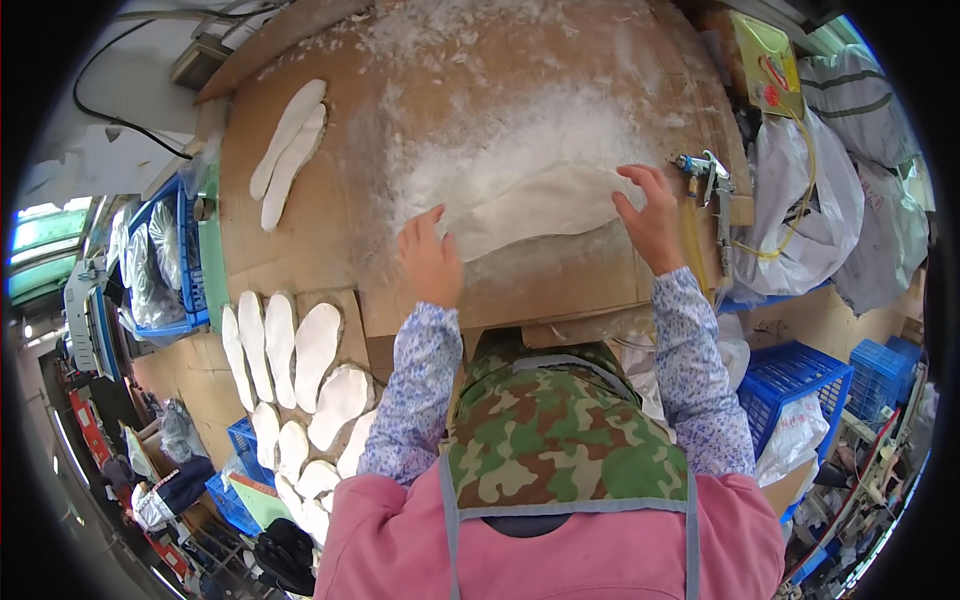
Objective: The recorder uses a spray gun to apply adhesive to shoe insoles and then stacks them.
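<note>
- Both hands lie flat and spread: left hand [430,262] and right hand [652,215] press the white sheet [535,208] onto the worktop [300,250].
- Keep palms flat and smooth outward evenly, so the sheet lies without creases.

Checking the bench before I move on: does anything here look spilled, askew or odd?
White residue is spread across the brown board, thickest above the pale sheet that the left hand and right hand press flat. A spray gun sits at the board's right edge. The insole-shaped pieces lie in orderly overlapping rows.
</note>
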Demonstrator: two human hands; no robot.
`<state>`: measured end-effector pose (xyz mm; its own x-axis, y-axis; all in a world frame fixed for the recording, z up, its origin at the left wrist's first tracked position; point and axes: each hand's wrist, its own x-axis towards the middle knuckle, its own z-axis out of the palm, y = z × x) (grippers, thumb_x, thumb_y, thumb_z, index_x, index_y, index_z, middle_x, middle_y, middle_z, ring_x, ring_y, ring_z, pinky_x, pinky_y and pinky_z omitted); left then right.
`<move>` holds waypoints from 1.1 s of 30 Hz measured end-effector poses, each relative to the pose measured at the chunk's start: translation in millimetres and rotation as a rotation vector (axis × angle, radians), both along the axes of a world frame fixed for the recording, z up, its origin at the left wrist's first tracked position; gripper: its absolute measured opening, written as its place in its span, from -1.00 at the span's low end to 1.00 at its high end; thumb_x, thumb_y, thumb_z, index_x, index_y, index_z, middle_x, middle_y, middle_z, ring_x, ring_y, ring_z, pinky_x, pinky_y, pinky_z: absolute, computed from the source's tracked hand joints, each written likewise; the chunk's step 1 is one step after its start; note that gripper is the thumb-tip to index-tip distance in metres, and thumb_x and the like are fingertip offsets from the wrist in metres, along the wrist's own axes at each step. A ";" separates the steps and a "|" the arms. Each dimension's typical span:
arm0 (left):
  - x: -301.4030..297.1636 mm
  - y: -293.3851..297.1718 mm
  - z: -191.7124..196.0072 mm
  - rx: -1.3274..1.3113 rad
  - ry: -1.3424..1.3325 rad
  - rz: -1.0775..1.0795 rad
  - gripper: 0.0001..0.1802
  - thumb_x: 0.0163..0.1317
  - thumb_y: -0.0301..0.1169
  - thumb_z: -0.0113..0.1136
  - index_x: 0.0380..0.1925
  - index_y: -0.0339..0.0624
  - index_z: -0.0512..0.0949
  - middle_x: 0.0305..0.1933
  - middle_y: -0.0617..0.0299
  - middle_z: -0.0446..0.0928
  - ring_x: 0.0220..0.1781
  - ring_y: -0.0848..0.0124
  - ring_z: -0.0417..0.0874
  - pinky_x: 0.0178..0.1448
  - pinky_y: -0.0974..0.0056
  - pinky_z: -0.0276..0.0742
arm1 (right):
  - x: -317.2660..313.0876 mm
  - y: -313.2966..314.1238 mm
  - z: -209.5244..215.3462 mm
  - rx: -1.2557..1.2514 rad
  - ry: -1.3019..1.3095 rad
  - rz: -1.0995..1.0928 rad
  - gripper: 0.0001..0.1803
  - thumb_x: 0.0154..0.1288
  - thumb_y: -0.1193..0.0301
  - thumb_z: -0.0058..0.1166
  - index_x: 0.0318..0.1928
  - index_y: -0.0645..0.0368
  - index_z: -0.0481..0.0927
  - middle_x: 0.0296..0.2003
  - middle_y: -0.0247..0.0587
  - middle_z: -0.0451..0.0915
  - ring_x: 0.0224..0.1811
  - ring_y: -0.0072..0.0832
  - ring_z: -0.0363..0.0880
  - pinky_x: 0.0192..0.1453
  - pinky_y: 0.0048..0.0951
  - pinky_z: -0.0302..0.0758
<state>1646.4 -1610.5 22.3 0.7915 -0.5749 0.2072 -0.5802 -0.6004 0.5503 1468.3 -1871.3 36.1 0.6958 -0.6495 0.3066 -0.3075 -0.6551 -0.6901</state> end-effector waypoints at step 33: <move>50.4 -28.9 0.3 0.118 0.123 0.067 -0.90 0.26 -0.40 0.00 -0.33 -0.08 0.52 -0.27 0.14 0.61 -0.10 0.15 0.53 0.03 0.04 0.27 | -150.5 30.2 105.0 0.974 -0.105 -0.292 -0.69 0.15 0.45 0.14 -0.09 0.28 0.47 -0.45 -0.27 0.52 -0.53 -0.65 0.36 -0.44 -0.60 0.31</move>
<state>1696.8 -1639.4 22.6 0.8439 -0.5350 0.0409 -0.4698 -0.6998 0.5381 1317.8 -1841.1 141.1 0.4701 -0.7895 -0.3945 -0.2722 0.2955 -0.9157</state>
